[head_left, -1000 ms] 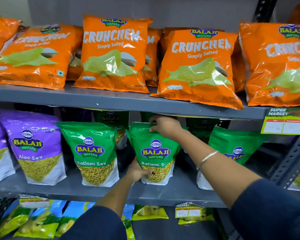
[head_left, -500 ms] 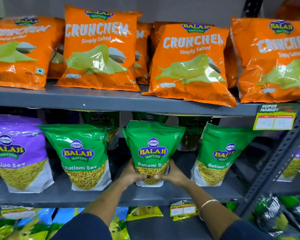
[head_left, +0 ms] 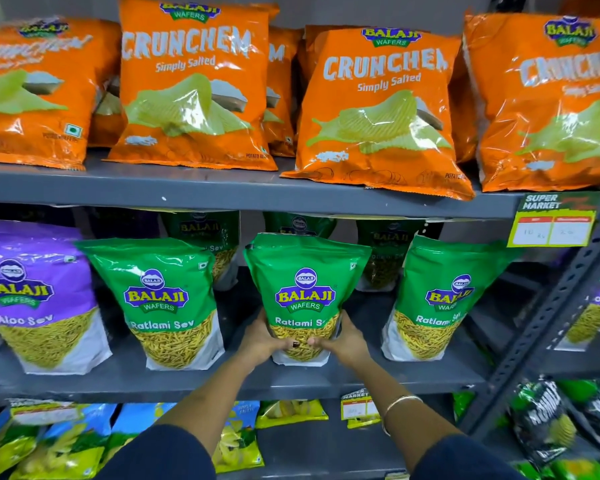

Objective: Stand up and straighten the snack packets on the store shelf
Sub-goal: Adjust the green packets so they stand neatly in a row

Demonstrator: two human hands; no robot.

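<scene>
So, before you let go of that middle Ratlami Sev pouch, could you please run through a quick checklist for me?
1. Both hands on the pouch: left hand and right hand clasp the base of the middle Ratlami Sev pouch. Ok.
2. Pouch upright, label forward: ok.
3. Base flat on the middle shelf: hidden by the hands, cannot tell.
4. Gap to the left Ratlami Sev pouch: apart, ok.
5. Right Ratlami Sev pouch straight: it leans, not ok.
6. Clearance under the upper shelf: ok.
</scene>
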